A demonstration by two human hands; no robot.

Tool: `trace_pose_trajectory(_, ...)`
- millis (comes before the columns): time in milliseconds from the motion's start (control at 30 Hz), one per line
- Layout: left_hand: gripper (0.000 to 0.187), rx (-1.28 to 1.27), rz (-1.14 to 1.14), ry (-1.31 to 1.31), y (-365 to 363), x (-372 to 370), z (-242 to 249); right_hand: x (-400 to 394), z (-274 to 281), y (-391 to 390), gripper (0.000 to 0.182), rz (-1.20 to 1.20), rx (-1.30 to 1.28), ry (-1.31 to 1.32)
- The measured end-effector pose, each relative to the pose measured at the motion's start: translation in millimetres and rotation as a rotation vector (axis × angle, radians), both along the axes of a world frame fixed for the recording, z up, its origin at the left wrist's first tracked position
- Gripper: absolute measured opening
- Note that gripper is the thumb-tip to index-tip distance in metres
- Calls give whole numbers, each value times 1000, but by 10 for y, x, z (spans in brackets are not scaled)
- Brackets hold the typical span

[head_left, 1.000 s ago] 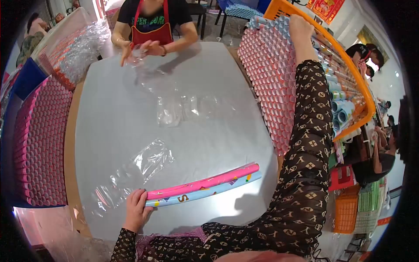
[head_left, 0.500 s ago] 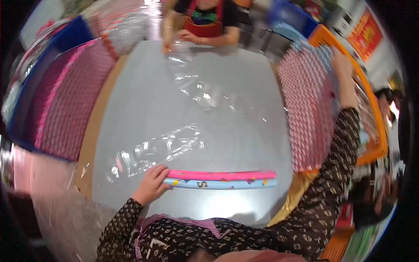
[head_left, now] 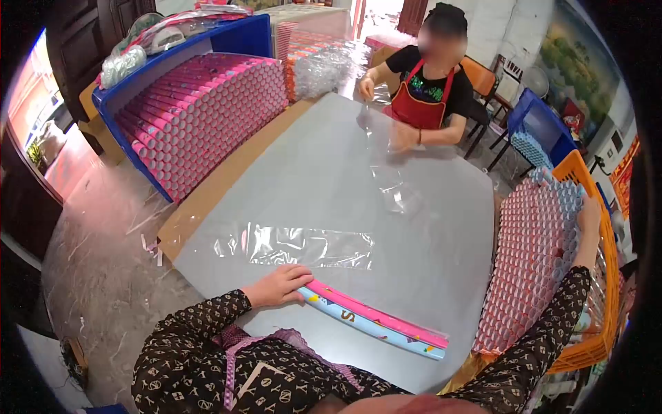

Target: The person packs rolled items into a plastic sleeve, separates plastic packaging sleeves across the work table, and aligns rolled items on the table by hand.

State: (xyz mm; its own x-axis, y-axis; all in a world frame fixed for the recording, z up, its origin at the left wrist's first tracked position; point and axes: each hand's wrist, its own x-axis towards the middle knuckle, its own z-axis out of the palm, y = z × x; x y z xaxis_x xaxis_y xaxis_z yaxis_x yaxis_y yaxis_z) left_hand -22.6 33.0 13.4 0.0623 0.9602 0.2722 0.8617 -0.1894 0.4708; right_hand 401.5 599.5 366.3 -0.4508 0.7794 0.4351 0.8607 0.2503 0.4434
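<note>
Two long printed tubes, a pink tube and a light blue tube, lie side by side along the near edge of the grey table. My left hand is closed over their left ends. At the far right, my right hand reaches to the light blue tubes at the edge of a big stack of tubes; its fingertips are hard to make out there. Flat on the table, just beyond my left hand, is a clear plastic sleeve.
An orange crate borders the stack on the right. At left stands a blue crate of pink tubes. Across the table a co-worker in a red apron handles clear film. More clear film lies mid-table.
The head view has swung left and up, showing more of the room. My left hand stays on the two tubes; my right hand stays at the stack on the right.
</note>
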Motion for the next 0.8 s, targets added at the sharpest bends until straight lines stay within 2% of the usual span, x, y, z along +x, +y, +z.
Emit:
trace_pose_trajectory(300,54,9,2,-7,2,6,12,375,-222,256,33,68,107,-26)
trace_pose_trajectory(400,53,18,14,-25,-12,33,44,273,-190,88,32,-19,125,-65)
trace_pose_trajectory(533,54,20,9,-34,-14,18,19,72,-31,-97,31,-21,110,-110)
trace_pose_trajectory(600,54,36,11,-19,-25,7,-8,-201,203,-274,30,-310,-333,-39)
trace_pose_trajectory(633,53,52,8,-2,-17,10,-9,-262,247,-351,30,-306,-325,-40)
trace_pose_trajectory(800,53,100,-11,-12,-18,1,-21,-557,304,-761,27,-127,77,-149)
